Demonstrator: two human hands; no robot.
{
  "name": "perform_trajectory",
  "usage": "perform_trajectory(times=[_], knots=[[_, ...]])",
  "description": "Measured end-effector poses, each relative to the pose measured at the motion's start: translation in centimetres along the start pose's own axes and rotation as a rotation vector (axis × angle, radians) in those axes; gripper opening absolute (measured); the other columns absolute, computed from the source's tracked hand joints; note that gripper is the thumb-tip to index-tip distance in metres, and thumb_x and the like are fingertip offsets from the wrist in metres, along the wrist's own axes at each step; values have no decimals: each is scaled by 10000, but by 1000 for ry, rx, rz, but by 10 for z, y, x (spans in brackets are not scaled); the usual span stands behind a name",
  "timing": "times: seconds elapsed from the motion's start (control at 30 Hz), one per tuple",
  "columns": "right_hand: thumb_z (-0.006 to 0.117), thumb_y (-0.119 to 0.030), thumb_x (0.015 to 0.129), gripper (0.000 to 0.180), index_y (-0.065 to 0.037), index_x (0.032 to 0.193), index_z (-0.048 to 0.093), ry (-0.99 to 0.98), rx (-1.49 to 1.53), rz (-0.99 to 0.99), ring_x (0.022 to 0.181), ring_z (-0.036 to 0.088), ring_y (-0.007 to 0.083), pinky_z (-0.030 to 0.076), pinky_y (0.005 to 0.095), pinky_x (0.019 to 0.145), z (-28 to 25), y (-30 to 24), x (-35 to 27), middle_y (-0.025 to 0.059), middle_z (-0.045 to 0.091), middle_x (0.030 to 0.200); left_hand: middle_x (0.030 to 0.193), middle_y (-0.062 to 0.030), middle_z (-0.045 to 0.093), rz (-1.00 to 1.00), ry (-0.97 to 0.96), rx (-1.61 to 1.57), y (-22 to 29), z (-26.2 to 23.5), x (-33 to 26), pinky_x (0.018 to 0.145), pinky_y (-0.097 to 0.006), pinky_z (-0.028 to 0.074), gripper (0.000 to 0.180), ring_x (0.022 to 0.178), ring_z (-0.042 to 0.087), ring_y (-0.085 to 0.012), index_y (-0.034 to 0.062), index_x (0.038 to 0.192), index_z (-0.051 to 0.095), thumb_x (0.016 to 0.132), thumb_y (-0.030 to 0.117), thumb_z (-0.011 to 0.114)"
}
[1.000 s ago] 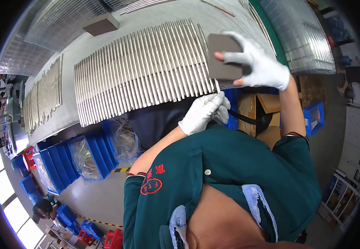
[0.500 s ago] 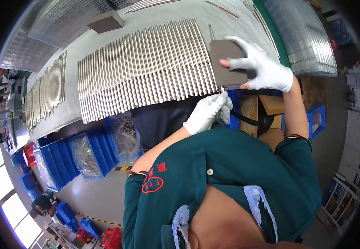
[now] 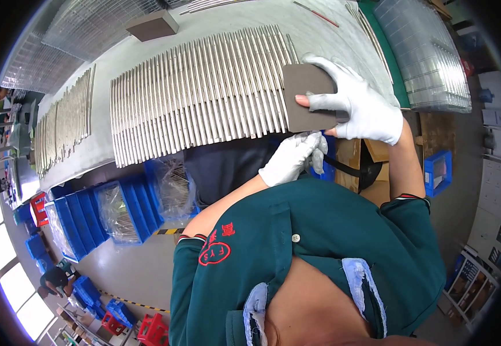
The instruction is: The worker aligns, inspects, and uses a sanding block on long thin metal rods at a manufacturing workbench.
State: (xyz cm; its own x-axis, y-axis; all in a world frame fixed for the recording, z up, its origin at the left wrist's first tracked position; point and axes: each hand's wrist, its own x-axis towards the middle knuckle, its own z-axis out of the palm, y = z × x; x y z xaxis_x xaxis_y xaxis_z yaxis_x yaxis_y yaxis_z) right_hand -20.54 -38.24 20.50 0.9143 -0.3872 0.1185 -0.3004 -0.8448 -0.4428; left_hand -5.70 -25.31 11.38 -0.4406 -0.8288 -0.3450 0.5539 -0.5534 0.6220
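My right hand (image 3: pixel 360 106), in a white glove with bare fingertips showing, grips a flat grey-brown block (image 3: pixel 308 109) that looks like a sanding block. The block presses down over a thin metal rod (image 3: pixel 291 49), whose far end sticks out beyond it. At the table's near edge my gloved left hand (image 3: pixel 291 157) is closed, its fingers pinched around the near end of that rod; the gripped end itself is hidden. Left of the block, a long row of silvery metal rods (image 3: pixel 198 92) lies side by side on the pale table cover (image 3: pixel 103 75).
A second grey-brown block (image 3: pixel 152 26) stands at the back left. Another batch of rods (image 3: pixel 66 124) lies far left. Clear plastic trays (image 3: pixel 420 57) are stacked at the right, near a red-handled tool (image 3: pixel 316 14). Blue bins (image 3: pixel 80 222) stand below the table edge.
The block under my right hand has moved left and slightly nearer to me. The rod beneath it now lies closer to the row. My left hand keeps its pinch, almost in place.
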Motion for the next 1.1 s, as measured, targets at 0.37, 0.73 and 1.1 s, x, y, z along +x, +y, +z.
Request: perform_trajectory(times=[0.37, 0.73, 1.1], knots=[[739, -369, 563, 670, -246, 1213, 638, -46, 19, -43, 1300, 380, 395, 332, 453, 1063, 1, 5, -1, 199, 268, 1486, 610, -34, 555, 14, -58, 57, 0, -1, 1, 562, -242, 430, 381, 572, 543, -124, 47, 892, 551, 992, 397, 437], [769, -147, 515, 711, -263, 1204, 638, -50, 26, 42, 1279, 407, 401, 333, 402, 1072, -6, 1, -5, 185, 294, 1481, 569, -43, 547, 70, 24, 130, 0, 1, -5, 553, -252, 388, 366, 556, 534, -119, 42, 878, 553, 983, 375, 444], [723, -136, 559, 695, -307, 1225, 621, -110, -43, 173, 1277, 406, 382, 341, 421, 1073, -17, 9, -20, 178, 340, 1450, 600, -36, 536, 42, -8, 99, -1, -3, -3, 569, -261, 426, 393, 565, 530, -134, 39, 890, 549, 988, 402, 435]])
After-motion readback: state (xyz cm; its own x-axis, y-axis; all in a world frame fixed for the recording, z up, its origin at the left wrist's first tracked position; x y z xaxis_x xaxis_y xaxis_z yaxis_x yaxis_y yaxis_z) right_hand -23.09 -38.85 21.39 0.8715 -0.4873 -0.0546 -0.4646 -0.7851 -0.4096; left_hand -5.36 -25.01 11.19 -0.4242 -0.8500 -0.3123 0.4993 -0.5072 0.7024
